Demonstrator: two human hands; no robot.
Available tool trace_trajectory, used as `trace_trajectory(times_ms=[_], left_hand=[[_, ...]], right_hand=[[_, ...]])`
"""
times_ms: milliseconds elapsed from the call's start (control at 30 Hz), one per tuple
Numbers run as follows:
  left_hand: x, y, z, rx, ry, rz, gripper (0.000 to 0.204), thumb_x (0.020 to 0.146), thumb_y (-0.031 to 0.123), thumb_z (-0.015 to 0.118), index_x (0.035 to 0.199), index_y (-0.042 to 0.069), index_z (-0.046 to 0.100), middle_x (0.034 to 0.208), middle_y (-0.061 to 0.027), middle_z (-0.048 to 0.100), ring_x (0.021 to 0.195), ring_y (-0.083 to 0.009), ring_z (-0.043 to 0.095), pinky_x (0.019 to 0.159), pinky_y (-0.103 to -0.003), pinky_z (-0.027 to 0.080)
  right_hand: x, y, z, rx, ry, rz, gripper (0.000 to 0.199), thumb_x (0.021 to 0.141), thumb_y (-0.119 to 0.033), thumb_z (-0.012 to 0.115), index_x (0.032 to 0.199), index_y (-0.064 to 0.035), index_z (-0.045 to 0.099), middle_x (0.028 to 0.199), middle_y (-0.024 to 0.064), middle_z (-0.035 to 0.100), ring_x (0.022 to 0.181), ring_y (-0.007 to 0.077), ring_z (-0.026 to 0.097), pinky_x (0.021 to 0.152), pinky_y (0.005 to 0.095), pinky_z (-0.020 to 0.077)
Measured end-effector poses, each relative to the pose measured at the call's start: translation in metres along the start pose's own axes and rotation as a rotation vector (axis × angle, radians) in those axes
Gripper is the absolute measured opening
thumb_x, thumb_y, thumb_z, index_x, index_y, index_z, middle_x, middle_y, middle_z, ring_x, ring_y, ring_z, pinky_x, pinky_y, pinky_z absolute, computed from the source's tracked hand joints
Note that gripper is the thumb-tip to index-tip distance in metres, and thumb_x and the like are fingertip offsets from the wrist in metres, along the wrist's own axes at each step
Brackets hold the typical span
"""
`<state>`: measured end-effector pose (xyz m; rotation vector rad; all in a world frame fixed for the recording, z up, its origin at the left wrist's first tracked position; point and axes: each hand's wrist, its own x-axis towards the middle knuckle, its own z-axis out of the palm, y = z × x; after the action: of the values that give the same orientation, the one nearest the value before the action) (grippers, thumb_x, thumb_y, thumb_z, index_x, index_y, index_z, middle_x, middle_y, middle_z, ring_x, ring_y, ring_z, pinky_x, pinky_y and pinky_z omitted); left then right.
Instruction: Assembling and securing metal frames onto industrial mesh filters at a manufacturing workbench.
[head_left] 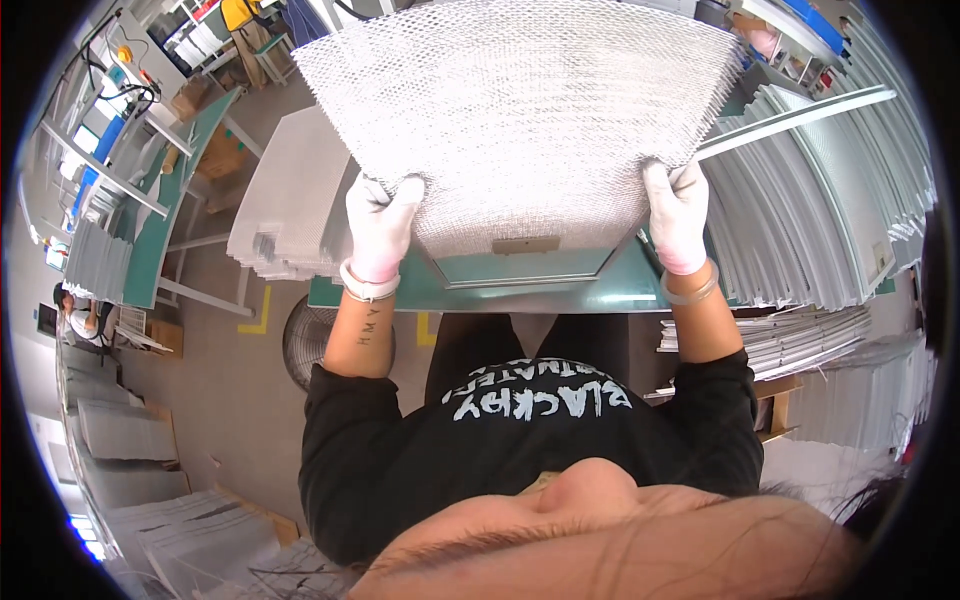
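Note:
I hold up a silver expanded-metal mesh sheet [530,110] by its two sides, tilted over the green worktable [385,294]. My left hand [385,225], in a white glove, grips its left edge with the thumb on top. On the opposite edge my right hand [680,215], gloved as well, pinches the mesh the same way. Below the sheet a thin metal frame [520,285] lies on the table, its front rail and corners showing. A small tan label [526,245] shows near that front rail. Most of the frame is hidden by the mesh.
Left of the table stands a stack of mesh sheets [290,190], with a round fan [310,345] on the floor nearby. Rows of framed panels [790,200] lean at the right, beside a long metal bar [800,122]. Another green workbench [190,190] stands farther left.

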<state>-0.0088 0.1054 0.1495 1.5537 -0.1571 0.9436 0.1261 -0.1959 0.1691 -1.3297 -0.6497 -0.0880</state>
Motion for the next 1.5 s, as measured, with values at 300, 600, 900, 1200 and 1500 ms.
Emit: trace_trajectory(times_ms=[300, 600, 900, 1200, 1500], left_hand=[[-0.044, -0.006, 0.0, -0.022, 0.082, -0.009, 0.016, 0.083, -0.002, 0.064, 0.099, -0.003, 0.065, 0.087, -0.0024, 0.065, 0.076, -0.0084, 0.057, 0.07, -0.025, 0.047], [-0.085, -0.063, -0.004, 0.011, 0.003, -0.234, 0.027, 0.087, 0.009, 0.071, 0.109, -0.004, 0.062, 0.093, -0.0025, 0.067, 0.079, -0.0083, 0.058, 0.071, -0.024, 0.048], [-0.02, 0.009, -0.018, -0.148, -0.229, -0.149, 0.048, 0.079, 0.014, 0.076, 0.121, -0.004, 0.057, 0.118, -0.0105, 0.062, 0.109, -0.0183, 0.058, 0.094, -0.033, 0.046], [-0.031, 0.03, 0.01, -0.218, -0.183, 0.134, 0.014, 0.072, 0.0, 0.066, 0.087, -0.002, 0.067, 0.088, -0.0137, 0.064, 0.078, -0.0233, 0.063, 0.069, -0.03, 0.05], [-0.07, -0.051, -0.017, 0.2, -1.239, -0.09, 0.055, 0.08, 0.014, 0.061, 0.134, 0.007, 0.052, 0.137, -0.0155, 0.05, 0.128, -0.0337, 0.046, 0.108, -0.042, 0.037]], right_hand=[[-0.023, 0.023, -0.007, -0.007, -0.044, -0.056, 0.021, 0.093, -0.001, 0.056, 0.113, 0.0036, 0.059, 0.106, 0.0053, 0.066, 0.097, 0.0103, 0.058, 0.089, 0.0264, 0.0447], [-0.058, 0.106, -0.01, -0.025, 0.001, 0.033, 0.027, 0.093, -0.01, 0.061, 0.116, 0.0039, 0.058, 0.106, 0.0058, 0.067, 0.095, 0.0103, 0.059, 0.086, 0.0264, 0.0462], [-0.008, 0.019, -0.023, -0.026, -0.118, 0.069, 0.033, 0.09, -0.004, 0.055, 0.122, 0.0018, 0.055, 0.109, 0.0061, 0.064, 0.097, 0.0124, 0.06, 0.089, 0.0275, 0.046], [-0.015, 0.007, -0.018, 0.055, -0.032, -0.265, 0.015, 0.092, -0.013, 0.059, 0.086, -0.0004, 0.061, 0.08, 0.0099, 0.066, 0.076, 0.0192, 0.063, 0.071, 0.0273, 0.049], [-0.084, -0.001, -0.049, 0.112, -0.558, -0.484, 0.032, 0.09, -0.035, 0.063, 0.085, -0.004, 0.056, 0.083, 0.0136, 0.067, 0.073, 0.0256, 0.067, 0.06, 0.0361, 0.054]])
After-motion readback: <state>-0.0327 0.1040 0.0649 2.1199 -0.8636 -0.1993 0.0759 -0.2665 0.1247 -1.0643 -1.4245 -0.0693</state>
